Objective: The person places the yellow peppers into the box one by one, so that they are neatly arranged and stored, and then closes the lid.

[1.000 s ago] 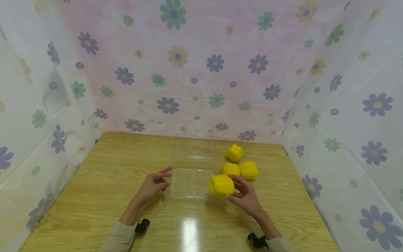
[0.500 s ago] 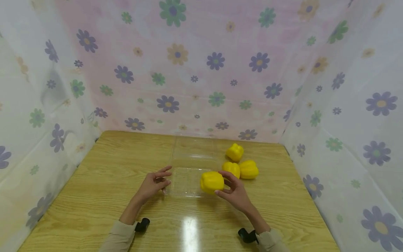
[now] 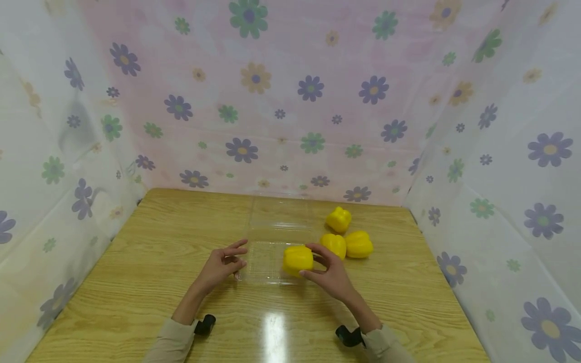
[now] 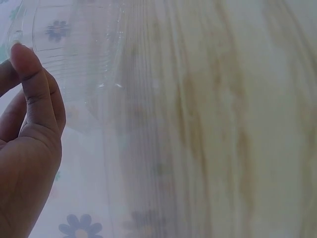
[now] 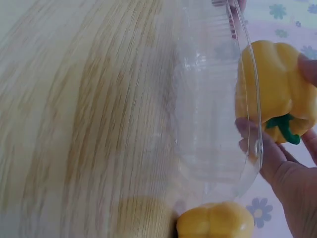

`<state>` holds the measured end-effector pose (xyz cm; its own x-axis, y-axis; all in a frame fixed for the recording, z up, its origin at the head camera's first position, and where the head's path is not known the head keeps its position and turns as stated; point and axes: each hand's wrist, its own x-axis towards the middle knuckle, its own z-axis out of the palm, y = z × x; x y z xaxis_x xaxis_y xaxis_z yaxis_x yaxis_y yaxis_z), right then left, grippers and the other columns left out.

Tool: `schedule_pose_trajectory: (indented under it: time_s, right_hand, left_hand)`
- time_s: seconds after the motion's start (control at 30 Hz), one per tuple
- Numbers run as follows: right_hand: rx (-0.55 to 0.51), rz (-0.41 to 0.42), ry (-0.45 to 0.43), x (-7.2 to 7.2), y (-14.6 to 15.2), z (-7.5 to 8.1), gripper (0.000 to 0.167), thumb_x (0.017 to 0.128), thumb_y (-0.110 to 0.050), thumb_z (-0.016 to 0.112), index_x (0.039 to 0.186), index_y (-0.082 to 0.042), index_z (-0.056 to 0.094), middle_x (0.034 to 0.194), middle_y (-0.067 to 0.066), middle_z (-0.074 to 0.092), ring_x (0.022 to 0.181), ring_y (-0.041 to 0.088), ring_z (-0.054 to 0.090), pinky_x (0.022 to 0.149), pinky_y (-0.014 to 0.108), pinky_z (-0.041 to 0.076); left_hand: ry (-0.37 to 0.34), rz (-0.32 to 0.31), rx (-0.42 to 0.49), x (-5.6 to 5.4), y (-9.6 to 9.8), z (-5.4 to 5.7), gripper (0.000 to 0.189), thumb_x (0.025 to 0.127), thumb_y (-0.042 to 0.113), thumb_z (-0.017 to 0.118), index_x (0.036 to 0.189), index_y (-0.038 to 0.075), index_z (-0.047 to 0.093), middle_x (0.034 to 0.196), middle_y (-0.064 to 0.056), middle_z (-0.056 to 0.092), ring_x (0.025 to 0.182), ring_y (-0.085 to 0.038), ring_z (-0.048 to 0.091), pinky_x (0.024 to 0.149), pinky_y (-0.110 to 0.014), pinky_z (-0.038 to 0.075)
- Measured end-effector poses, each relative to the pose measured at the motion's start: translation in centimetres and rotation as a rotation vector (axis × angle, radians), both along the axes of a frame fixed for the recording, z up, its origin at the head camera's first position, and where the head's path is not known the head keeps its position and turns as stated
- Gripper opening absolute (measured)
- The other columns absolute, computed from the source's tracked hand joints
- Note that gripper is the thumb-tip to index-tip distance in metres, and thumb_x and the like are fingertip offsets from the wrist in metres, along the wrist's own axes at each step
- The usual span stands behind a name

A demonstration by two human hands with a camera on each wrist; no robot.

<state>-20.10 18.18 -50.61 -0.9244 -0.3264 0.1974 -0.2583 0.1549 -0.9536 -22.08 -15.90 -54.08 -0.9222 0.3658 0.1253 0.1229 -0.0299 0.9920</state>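
My right hand (image 3: 335, 278) grips a yellow bell pepper (image 3: 297, 259) by its side, thumb at the near end and fingers at the far end. In the right wrist view the green stem (image 5: 285, 129) faces the wrist, and the pepper overlaps the rim of a clear plastic clamshell container (image 5: 213, 129). Its base (image 3: 260, 262) lies on the table, with the hinged lid (image 3: 281, 209) lying back behind it. My left hand (image 3: 217, 267) holds the container's left edge between thumb and fingers. The left wrist view has the thumb tip (image 4: 24, 57) right at that edge.
Three more yellow bell peppers stand right of the container: one at the back (image 3: 339, 220), one close beside it (image 3: 335, 244) and one farther right (image 3: 359, 245). A wood-grain table (image 3: 159, 242) bears everything, and flower-printed curtains (image 3: 281, 101) enclose its back and sides.
My right hand has carried the bell pepper leftward from the container's right edge to over its base. The left hand and the other peppers stay where they were.
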Motion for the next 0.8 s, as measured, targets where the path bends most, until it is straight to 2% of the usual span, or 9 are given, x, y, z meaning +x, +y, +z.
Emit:
schedule_pose_trajectory:
  time_s: [0.17, 0.23, 0.4, 0.5, 0.67, 0.8]
  right_hand:
    - [0.065, 0.006, -0.037, -0.3, -0.7, 0.2, 0.065, 0.086, -0.004, 0.081, 0.144, -0.003, 0.052, 0.148, 0.019, 0.049, 0.130, 0.046, 0.052, 0.091, 0.037, 0.060]
    - [0.106, 0.019, -0.032, -0.6, -1.0, 0.3, 0.065, 0.087, -0.006, 0.081, 0.144, -0.001, 0.051, 0.148, 0.019, 0.049, 0.132, 0.045, 0.051, 0.097, 0.041, 0.057]
    - [0.173, 0.095, -0.029, -1.4, -1.7, 0.1, 0.065, 0.088, -0.010, 0.081, 0.144, -0.001, 0.050, 0.149, 0.021, 0.048, 0.135, 0.044, 0.047, 0.105, 0.053, 0.051]
    - [0.189, 0.129, -0.033, -1.8, -2.1, -0.1, 0.064, 0.089, -0.010, 0.080, 0.143, 0.001, 0.049, 0.149, 0.022, 0.048, 0.134, 0.045, 0.048, 0.103, 0.056, 0.051]
    - [0.227, 0.124, -0.018, -2.4, -2.8, -0.1, 0.065, 0.087, -0.008, 0.081, 0.142, 0.004, 0.049, 0.145, 0.023, 0.051, 0.133, 0.045, 0.049, 0.108, 0.059, 0.046]
    - [0.228, 0.117, 0.000, -2.7, -3.2, -0.2, 0.063, 0.085, -0.005, 0.082, 0.140, 0.004, 0.051, 0.142, 0.026, 0.053, 0.130, 0.047, 0.051, 0.107, 0.062, 0.044]
  left_hand:
    - [0.007, -0.001, -0.003, 0.0, 0.0, 0.0, 0.046, 0.096, -0.001, 0.067, 0.136, -0.018, 0.053, 0.161, -0.025, 0.033, 0.081, -0.027, 0.063, 0.055, -0.029, 0.056]
    - [0.007, -0.001, 0.002, 0.0, 0.0, 0.0, 0.046, 0.096, -0.001, 0.067, 0.136, -0.019, 0.052, 0.161, -0.025, 0.032, 0.080, -0.027, 0.062, 0.054, -0.029, 0.055]
    - [0.007, -0.002, 0.014, 0.0, 0.1, 0.0, 0.045, 0.096, -0.004, 0.066, 0.136, -0.019, 0.052, 0.161, -0.026, 0.032, 0.079, -0.026, 0.061, 0.054, -0.027, 0.055]
    - [0.007, -0.007, 0.014, 0.0, 0.2, -0.1, 0.045, 0.096, -0.004, 0.066, 0.135, -0.019, 0.052, 0.161, -0.026, 0.032, 0.078, -0.025, 0.061, 0.054, -0.027, 0.055]
    - [0.001, -0.002, -0.001, 0.0, 0.3, 0.0, 0.045, 0.097, -0.002, 0.066, 0.137, -0.018, 0.052, 0.161, -0.024, 0.033, 0.075, -0.020, 0.060, 0.055, -0.027, 0.055]
    - [0.003, 0.002, -0.009, 0.0, 0.1, 0.0, 0.046, 0.097, -0.001, 0.067, 0.136, -0.018, 0.053, 0.161, -0.025, 0.033, 0.076, -0.023, 0.060, 0.055, -0.027, 0.055]
